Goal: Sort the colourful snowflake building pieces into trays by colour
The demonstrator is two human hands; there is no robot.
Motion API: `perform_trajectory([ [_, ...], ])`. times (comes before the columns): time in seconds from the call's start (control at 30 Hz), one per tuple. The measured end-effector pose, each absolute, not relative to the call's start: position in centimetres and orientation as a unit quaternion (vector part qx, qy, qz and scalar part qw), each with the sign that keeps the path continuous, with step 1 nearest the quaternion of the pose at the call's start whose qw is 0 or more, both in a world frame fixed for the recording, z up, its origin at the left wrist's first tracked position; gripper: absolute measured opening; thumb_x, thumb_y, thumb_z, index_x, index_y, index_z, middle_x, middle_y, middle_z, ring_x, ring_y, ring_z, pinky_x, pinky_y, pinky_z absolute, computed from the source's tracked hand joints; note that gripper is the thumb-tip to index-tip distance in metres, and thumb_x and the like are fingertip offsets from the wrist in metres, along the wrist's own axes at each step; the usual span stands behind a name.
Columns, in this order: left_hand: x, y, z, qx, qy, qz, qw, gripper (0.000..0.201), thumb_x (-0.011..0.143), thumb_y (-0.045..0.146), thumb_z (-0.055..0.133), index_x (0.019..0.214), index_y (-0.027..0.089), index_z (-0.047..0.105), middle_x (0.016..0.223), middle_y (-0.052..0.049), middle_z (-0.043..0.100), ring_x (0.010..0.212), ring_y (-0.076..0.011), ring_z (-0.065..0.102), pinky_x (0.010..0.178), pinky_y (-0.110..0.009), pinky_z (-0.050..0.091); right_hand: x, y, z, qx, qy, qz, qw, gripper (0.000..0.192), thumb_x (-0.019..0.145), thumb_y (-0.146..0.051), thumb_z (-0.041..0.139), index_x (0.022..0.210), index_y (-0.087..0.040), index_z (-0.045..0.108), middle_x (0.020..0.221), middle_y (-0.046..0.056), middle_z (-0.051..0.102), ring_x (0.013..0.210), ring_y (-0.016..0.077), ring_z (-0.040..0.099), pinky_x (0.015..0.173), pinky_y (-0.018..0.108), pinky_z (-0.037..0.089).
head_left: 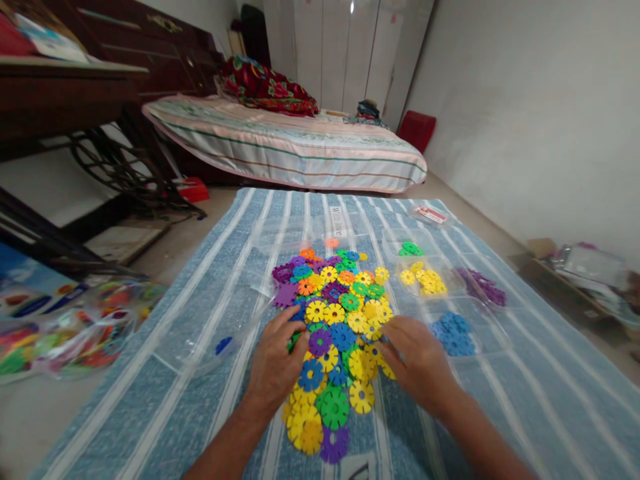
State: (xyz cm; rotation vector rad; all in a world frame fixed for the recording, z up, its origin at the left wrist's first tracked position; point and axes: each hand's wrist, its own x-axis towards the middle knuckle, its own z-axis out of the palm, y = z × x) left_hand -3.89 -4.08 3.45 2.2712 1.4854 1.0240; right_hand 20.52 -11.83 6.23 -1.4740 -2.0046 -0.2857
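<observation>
A: Left to right. Clear bag of mixed toy pieces [75,333] sits off the mat on the floor, ignore it. One blue disc [223,345] lies alone in the clear tray [190,347] left of the pile.

B: Hands?

A: Left hand [277,363] is palm down on the near-left edge of the pile of snowflake discs [335,333], fingers curled loosely onto the discs. Can't tell if it's pinching one. Right hand [417,360] is on the near-right edge, fingers spread flat over yellow discs, nothing gripped that I can see.

B: Where's the sorted stuff?

A: Right of the pile, in clear trays on the striped mat [525,387]: green discs [411,249] far, yellow discs [425,280] next, purple discs [483,287] furthest right, blue discs [453,333] just beside the right hand.

B: Advice for the step?

A: My read: work the pile from the near edge, one colour per pass. Spread it flat first, since discs overlap and their slots may snag on neighbours. Pinch by the rim, lift straight up. Blue goes right, a short reach. Risk: a sweeping sleeve drags loose discs into the blue tray.
</observation>
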Motion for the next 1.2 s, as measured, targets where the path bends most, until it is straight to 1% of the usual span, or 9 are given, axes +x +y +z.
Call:
perform_trajectory([
  [0.1, -3.8, -4.2, 3.6, 0.775, 0.51, 0.352, 0.123, 0.018, 0.081, 0.03, 0.05, 0.078, 0.021, 0.065, 0.118, -0.008, 0.064, 0.107, -0.0231, 0.06, 0.096, -0.04, 0.048, 17.9, -13.3, 4.8, -0.574, -0.768, -0.042, 0.282, 0.022, 0.081, -0.025, 0.06, 0.102, -0.018, 0.061, 0.105, 0.011, 0.065, 0.107, 0.0255, 0.056, 0.09, 0.045, 0.049],
  [0.17, -3.8, -4.2, 3.6, 0.775, 0.511, 0.352, 0.124, 0.017, 0.081, 0.03, 0.05, 0.078, 0.021, 0.065, 0.119, -0.007, 0.064, 0.108, -0.0231, 0.06, 0.096, -0.04, 0.048, 17.1, -13.8, 4.1, -0.588, -0.762, -0.026, 0.27, 0.031, 0.077, -0.023, 0.064, 0.107, -0.017, 0.06, 0.113, 0.013, 0.062, 0.117, 0.0284, 0.051, 0.095, 0.048, 0.047],
  [0.3, -3.8, -4.2, 3.6, 0.774, 0.514, 0.348, 0.125, 0.018, 0.081, 0.03, 0.05, 0.078, 0.021, 0.065, 0.12, -0.008, 0.064, 0.109, -0.0235, 0.06, 0.097, -0.04, 0.047, 16.8, -14.2, 3.6, -0.597, -0.757, -0.026, 0.265, 0.035, 0.077, -0.019, 0.061, 0.111, -0.015, 0.057, 0.119, 0.015, 0.058, 0.121, 0.0289, 0.047, 0.098, 0.049, 0.045],
  [0.47, -3.7, -4.2, 3.7, 0.775, 0.513, 0.348, 0.125, 0.018, 0.081, 0.03, 0.049, 0.078, 0.021, 0.065, 0.119, -0.008, 0.064, 0.109, -0.0236, 0.06, 0.097, -0.04, 0.047, 16.9, -14.3, 3.9, -0.578, -0.763, -0.041, 0.286, 0.03, 0.08, -0.016, 0.054, 0.109, -0.015, 0.057, 0.115, 0.013, 0.061, 0.118, 0.0271, 0.05, 0.096, 0.048, 0.046],
  [0.63, -3.8, -4.2, 3.6, 0.778, 0.509, 0.35, 0.12, 0.017, 0.081, 0.03, 0.05, 0.078, 0.021, 0.064, 0.117, -0.008, 0.065, 0.109, -0.0225, 0.06, 0.097, -0.039, 0.047, 17.5, -13.9, 3.8, -0.559, -0.767, -0.036, 0.312, 0.015, 0.082, -0.012, 0.051, 0.089, -0.02, 0.061, 0.095, 0.007, 0.065, 0.098, 0.021, 0.059, 0.091, 0.041, 0.049],
  [0.7, -3.8, -4.1, 3.6, 0.778, 0.508, 0.35, 0.119, 0.017, 0.081, 0.03, 0.05, 0.078, 0.021, 0.064, 0.116, -0.008, 0.065, 0.108, -0.0227, 0.06, 0.097, -0.039, 0.047, 17.6, -13.9, 3.8, -0.567, -0.761, -0.029, 0.313, 0.013, 0.081, -0.016, 0.056, 0.092, -0.021, 0.061, 0.097, 0.007, 0.065, 0.101, 0.0218, 0.059, 0.091, 0.041, 0.049],
  [0.8, -3.8, -4.1, 3.7, 0.779, 0.509, 0.347, 0.121, 0.019, 0.082, 0.031, 0.049, 0.078, 0.021, 0.064, 0.117, -0.009, 0.064, 0.108, -0.023, 0.059, 0.096, -0.039, 0.047, 17.3, -14.3, 3.9, -0.584, -0.755, -0.022, 0.297, 0.023, 0.077, -0.023, 0.064, 0.1, -0.02, 0.06, 0.109, 0.01, 0.063, 0.114, 0.0267, 0.052, 0.095, 0.046, 0.046],
  [0.97, -3.8, -4.1, 3.7, 0.78, 0.512, 0.337, 0.125, 0.021, 0.082, 0.032, 0.047, 0.077, 0.02, 0.064, 0.118, -0.01, 0.063, 0.109, -0.024, 0.059, 0.096, -0.04, 0.047, 16.8, -14.8, 4.1, -0.592, -0.751, -0.013, 0.293, 0.026, 0.072, -0.018, 0.069, 0.096, -0.018, 0.061, 0.109, 0.009, 0.063, 0.115, 0.0271, 0.051, 0.096, 0.045, 0.045],
  [1.2, -3.7, -4.1, 3.7, 0.78, 0.514, 0.335, 0.122, 0.021, 0.083, 0.031, 0.047, 0.077, 0.02, 0.064, 0.118, -0.01, 0.064, 0.109, -0.0241, 0.059, 0.097, -0.039, 0.047, 17.0, -14.7, 4.1, -0.571, -0.761, -0.048, 0.305, 0.016, 0.078, -0.016, 0.061, 0.094, -0.019, 0.06, 0.089, 0.007, 0.064, 0.09, 0.0232, 0.058, 0.085, 0.043, 0.049],
])
